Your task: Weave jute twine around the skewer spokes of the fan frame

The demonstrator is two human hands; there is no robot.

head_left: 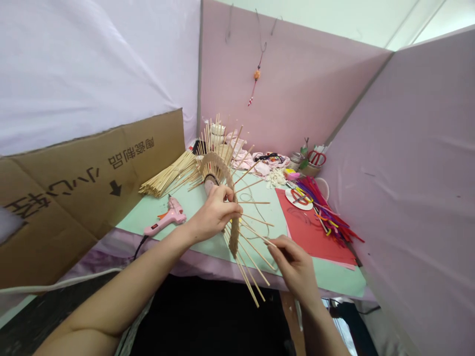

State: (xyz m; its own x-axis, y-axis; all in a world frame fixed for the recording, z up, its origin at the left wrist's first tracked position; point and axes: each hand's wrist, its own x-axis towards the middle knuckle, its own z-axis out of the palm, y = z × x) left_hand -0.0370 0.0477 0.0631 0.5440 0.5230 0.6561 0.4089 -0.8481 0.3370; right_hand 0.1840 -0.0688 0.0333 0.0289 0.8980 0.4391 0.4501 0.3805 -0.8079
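Note:
My left hand (218,210) pinches the edge of a brown cardboard ring (234,232), which is tilted up above the table. Thin wooden sticks (256,249) stick out from the ring all round like rays. With fingers and thumb closed, my right hand (295,264) grips the outer end of one stick on the ring's right side. Behind my left hand, a pinkish cylinder (211,183) with a dark rim shows through the ring; what it is I cannot tell. Left of the ring, a pink hot glue gun (168,217) lies on the pale green tabletop (208,252).
A bundle of loose sticks (168,175) lies by a cardboard panel (92,183) on the left. To the right are red sheets (311,235), colourful pipe cleaners (330,212) and a white disc (293,201) with scissors on it. Pink cloth (241,155) lies at the back.

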